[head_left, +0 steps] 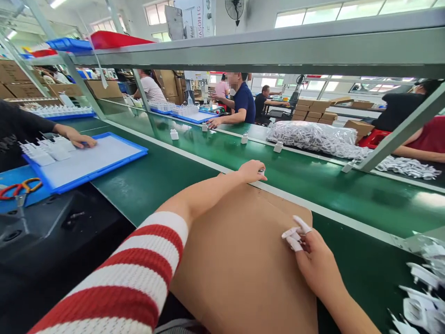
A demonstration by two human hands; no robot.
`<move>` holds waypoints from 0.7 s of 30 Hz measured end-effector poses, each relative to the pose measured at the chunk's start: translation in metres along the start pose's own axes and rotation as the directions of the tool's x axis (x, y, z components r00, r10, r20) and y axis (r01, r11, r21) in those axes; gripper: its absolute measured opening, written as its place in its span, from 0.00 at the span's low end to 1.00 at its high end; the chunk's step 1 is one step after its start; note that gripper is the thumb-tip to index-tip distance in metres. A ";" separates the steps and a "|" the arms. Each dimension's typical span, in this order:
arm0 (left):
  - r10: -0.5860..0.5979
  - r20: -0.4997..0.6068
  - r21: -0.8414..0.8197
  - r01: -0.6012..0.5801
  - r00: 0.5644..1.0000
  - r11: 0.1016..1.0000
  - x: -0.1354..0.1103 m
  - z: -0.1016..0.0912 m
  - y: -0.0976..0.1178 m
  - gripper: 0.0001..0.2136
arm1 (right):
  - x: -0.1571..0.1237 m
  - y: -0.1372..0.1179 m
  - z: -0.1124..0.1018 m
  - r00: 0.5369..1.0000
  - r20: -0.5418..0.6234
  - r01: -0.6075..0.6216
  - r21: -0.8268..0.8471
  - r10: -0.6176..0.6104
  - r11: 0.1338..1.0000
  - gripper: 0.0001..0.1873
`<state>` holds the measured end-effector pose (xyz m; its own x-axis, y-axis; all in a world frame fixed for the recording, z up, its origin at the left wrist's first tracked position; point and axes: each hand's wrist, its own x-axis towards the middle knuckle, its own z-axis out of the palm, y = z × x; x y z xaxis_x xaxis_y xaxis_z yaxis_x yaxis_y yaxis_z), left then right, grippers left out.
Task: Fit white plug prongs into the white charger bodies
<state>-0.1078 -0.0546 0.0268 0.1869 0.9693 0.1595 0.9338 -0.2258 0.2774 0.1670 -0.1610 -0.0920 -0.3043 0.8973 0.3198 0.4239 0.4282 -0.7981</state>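
Observation:
My left hand (252,171) reaches out to the near edge of the green conveyor belt (215,153), its fingers curled round a small white charger body (262,171) that is mostly hidden. Nearer to me, my right hand (318,255) pinches a white plastic plug piece (291,235) above a brown cardboard sheet (243,250). White finger cots cover the right thumb and index finger. Along the belt stand several white charger bodies, among them one charger (174,134) to the left and another charger (278,147) to the right.
Loose white plug pieces (417,306) lie in a pile at lower right. At left, a co-worker's hand (81,138) rests on a blue-rimmed tray (132,153) with chargers. Pliers (21,189) lie beside it. A metal shelf (278,51) crosses overhead; bagged parts (313,134) sit beyond the belt.

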 end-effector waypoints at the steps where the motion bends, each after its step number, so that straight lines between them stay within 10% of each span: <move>1: 0.043 -0.001 -0.019 -0.043 0.999 0.999 -0.008 0.006 0.003 0.13 | 0.003 -0.002 0.000 0.997 -0.003 -0.077 0.126 0.078 0.989 0.15; 8: 0.257 0.015 -0.197 -0.249 0.966 0.948 -0.091 0.053 0.019 0.21 | 0.026 -0.034 -0.006 0.924 0.020 -0.305 0.638 0.381 0.707 0.29; 12: 0.200 0.094 -0.430 -0.141 0.975 0.892 -0.104 0.061 0.008 0.33 | 0.034 -0.037 -0.010 0.916 0.189 -0.370 0.737 0.353 0.566 0.27; 16: 0.118 0.217 -0.608 0.040 0.969 0.793 -0.103 0.061 0.012 0.24 | 0.031 -0.038 -0.009 0.922 0.172 -0.349 0.757 0.347 0.552 0.29; 21: 0.194 0.192 -0.694 -0.006 0.962 0.720 -0.105 0.064 0.023 0.26 | 0.029 -0.034 -0.008 0.926 0.155 -0.347 0.705 0.343 0.619 0.20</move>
<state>-0.0870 -0.1558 -0.0439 0.4195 0.9074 0.0252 0.4594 -0.2362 0.8563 0.1503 -0.1488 -0.0520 -0.2692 0.9614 -0.0567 -0.2333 -0.1222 -0.9647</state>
